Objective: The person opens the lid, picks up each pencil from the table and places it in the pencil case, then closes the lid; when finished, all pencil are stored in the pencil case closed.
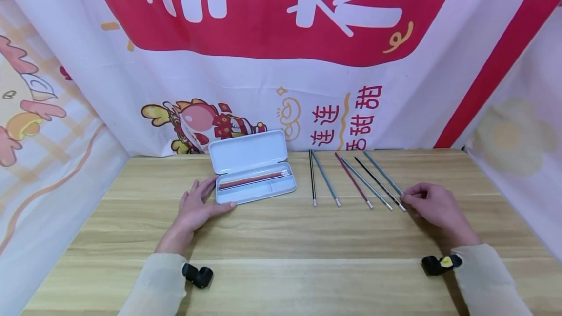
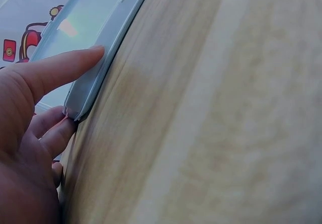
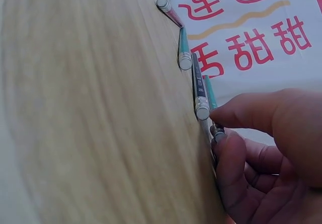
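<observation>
A light blue pencil case (image 1: 256, 198) lies on the table with its lid (image 1: 248, 152) raised and several pencils (image 1: 252, 180) inside. My left hand (image 1: 197, 208) holds the case at its left end. Its thumb (image 2: 70, 68) lies along the front wall, while other fingers touch the end. Off to the right, my right hand (image 1: 432, 206) pinches the eraser end of the outermost teal pencil (image 1: 383, 172) between thumb and index finger. Close beside it lies a black pencil (image 1: 379, 182), its eraser end (image 3: 202, 112) near the thumb.
Several more pencils lie spread to the left of the held one: a teal one (image 1: 366, 182), a dark red one (image 1: 353, 179), another teal one (image 1: 325, 177) and a black one (image 1: 313, 179). A printed cloth (image 1: 263, 82) hangs behind the wooden table (image 1: 307, 282).
</observation>
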A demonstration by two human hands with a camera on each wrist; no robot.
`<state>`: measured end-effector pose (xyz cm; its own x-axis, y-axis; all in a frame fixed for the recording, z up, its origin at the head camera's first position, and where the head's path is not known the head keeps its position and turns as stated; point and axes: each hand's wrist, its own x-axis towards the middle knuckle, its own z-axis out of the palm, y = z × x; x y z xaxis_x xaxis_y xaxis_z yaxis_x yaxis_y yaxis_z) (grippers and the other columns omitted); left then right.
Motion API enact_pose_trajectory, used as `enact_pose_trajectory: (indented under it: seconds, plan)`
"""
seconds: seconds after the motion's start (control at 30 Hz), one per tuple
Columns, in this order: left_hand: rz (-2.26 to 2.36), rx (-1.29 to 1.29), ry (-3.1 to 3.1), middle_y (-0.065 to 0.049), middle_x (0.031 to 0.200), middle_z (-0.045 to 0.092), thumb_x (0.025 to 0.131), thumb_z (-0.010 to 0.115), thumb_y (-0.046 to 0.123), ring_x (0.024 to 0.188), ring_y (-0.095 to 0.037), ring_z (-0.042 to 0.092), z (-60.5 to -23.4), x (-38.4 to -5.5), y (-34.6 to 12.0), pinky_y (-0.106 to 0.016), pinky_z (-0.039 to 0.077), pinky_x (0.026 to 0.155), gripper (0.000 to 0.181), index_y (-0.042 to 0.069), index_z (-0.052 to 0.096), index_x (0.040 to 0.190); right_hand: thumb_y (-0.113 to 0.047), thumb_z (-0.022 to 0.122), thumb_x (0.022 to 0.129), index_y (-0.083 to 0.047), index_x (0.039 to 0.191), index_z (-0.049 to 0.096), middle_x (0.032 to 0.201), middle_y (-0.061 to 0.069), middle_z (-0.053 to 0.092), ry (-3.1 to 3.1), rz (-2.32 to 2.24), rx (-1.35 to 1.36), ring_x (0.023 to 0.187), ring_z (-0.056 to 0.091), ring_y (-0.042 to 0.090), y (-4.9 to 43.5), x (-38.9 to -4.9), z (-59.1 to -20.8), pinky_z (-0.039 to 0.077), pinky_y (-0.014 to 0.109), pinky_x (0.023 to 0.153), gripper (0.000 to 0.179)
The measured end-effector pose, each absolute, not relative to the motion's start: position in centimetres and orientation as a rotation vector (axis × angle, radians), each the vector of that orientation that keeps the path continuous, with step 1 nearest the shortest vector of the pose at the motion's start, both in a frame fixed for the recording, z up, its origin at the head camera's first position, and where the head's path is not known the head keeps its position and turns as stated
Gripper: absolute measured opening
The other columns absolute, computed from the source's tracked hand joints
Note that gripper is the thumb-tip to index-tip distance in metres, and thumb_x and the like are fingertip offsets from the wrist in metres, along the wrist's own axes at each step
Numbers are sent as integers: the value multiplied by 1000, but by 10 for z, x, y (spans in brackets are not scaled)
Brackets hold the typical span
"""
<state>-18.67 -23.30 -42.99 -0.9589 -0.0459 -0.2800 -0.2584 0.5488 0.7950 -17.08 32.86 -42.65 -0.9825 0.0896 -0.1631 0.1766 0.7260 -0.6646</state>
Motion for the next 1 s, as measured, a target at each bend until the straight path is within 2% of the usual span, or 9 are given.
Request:
enact_pose_trajectory:
  seconds: [0.4, 0.67, 0.9, 1.0]
  plan:
    - [1372, -252, 2559, 0, 180, 23, 83, 91, 49, 168, -34, -22, -431, -189, -232, -69, -18, 132, 114, 35, 22, 173, -27, 64, 109, 6, 130, 65, 109, 16, 72, 2694, -1242, 276, 87, 66, 20, 331, -171, -426, 63, 28, 68, 39]
    - [1359, -255, 2566, -2, 181, 22, 85, 90, 49, 168, -35, -22, -428, -186, -233, -72, -16, 131, 113, 34, 21, 173, -35, 62, 110, 2, 135, 63, 119, 17, 73, 2627, -1330, 285, 94, 68, 21, 332, -172, -424, 65, 28, 75, 45]
    - [1346, -243, 2575, -1, 180, 23, 85, 90, 50, 169, -34, -21, -430, -188, -232, -69, -17, 132, 113, 34, 22, 173, -38, 60, 111, 4, 139, 61, 117, 15, 70, 2660, -1372, 228, 91, 67, 16, 333, -166, -406, 65, 28, 75, 50]
    - [1350, -237, 2573, -3, 180, 23, 85, 90, 50, 169, -34, -21, -430, -189, -232, -69, -17, 132, 113, 34, 21, 173, -40, 62, 110, 4, 142, 59, 122, 16, 69, 2667, -1394, 221, 93, 69, 14, 333, -164, -398, 67, 28, 78, 55]
